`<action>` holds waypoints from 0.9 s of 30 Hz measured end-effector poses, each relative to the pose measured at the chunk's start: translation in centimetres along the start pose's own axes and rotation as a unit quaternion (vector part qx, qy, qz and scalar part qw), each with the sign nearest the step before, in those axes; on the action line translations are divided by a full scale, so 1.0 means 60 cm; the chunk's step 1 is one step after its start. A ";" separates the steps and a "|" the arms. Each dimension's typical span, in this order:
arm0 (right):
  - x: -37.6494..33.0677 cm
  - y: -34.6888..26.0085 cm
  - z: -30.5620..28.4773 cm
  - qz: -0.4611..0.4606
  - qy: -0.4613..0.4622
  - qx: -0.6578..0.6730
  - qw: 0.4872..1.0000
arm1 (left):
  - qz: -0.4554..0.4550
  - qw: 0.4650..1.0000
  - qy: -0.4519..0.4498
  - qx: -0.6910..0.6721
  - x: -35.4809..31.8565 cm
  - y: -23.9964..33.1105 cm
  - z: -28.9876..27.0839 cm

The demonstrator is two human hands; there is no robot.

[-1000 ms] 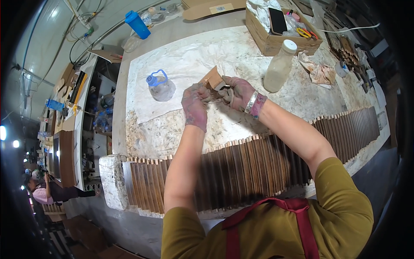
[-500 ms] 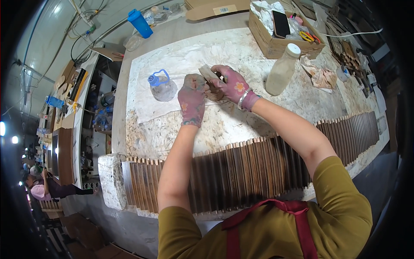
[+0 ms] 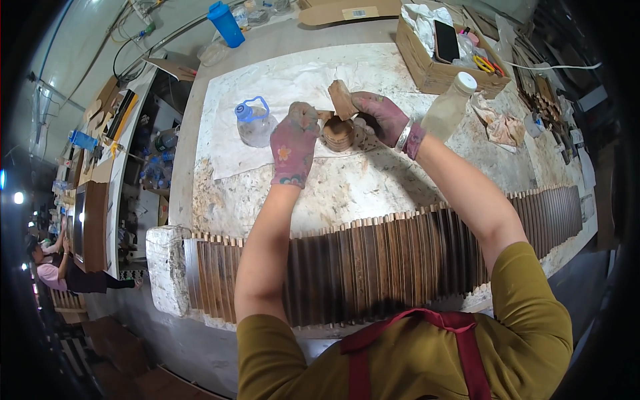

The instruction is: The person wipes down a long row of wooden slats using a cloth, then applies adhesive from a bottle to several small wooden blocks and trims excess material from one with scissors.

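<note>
Both my hands wear stained purple gloves with flower prints. My left hand (image 3: 293,143) is closed, knuckles up, beside a small round brown tub (image 3: 339,133). A short light-brown end shows at its fingers, but what it belongs to I cannot make out. My right hand (image 3: 385,119) grips a flat, brown rectangular piece (image 3: 343,100), tilted upright above the tub. The tub stands on a white cloth (image 3: 230,160) and its rim is partly covered by my fingers. Left of my left hand is a clear plastic jug (image 3: 257,130) with a blue handle.
A long row of dark-brown wooden strips (image 3: 360,267) lies along the near table edge, under my forearms. On the right stand a cloudy bottle (image 3: 445,113) and a wooden box (image 3: 433,80) holding a phone and scissors. A blue bottle (image 3: 227,25) is far left. Another person (image 3: 57,267) works at the left bench.
My right hand has shifted right and turned, tipping the flat piece so its brown face shows. The tub below is more exposed. My left hand stays closed. The whole view has shifted slightly.
</note>
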State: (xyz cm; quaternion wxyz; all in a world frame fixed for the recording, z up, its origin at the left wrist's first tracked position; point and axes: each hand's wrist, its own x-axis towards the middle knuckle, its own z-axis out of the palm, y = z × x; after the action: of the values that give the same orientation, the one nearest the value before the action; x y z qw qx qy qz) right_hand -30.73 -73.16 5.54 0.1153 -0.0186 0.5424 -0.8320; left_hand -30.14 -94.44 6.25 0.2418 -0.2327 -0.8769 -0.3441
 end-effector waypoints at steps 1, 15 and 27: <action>0.004 0.007 -0.002 -0.028 0.017 -0.070 0.997 | 0.013 1.000 -0.004 0.003 0.004 0.006 -0.001; 0.029 0.010 0.001 0.052 -0.010 0.182 0.982 | 0.071 0.996 -0.021 0.050 -0.010 0.002 0.013; -0.015 0.013 -0.029 0.095 -0.011 0.131 0.987 | -0.080 0.996 -0.025 -0.043 0.001 0.015 -0.018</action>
State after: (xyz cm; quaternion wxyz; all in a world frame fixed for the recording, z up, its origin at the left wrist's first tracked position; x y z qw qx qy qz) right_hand -29.98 -71.69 4.20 0.2015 0.0390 0.4266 -0.8808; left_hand -29.38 -94.60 7.45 0.1815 -0.1805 -0.8827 -0.3942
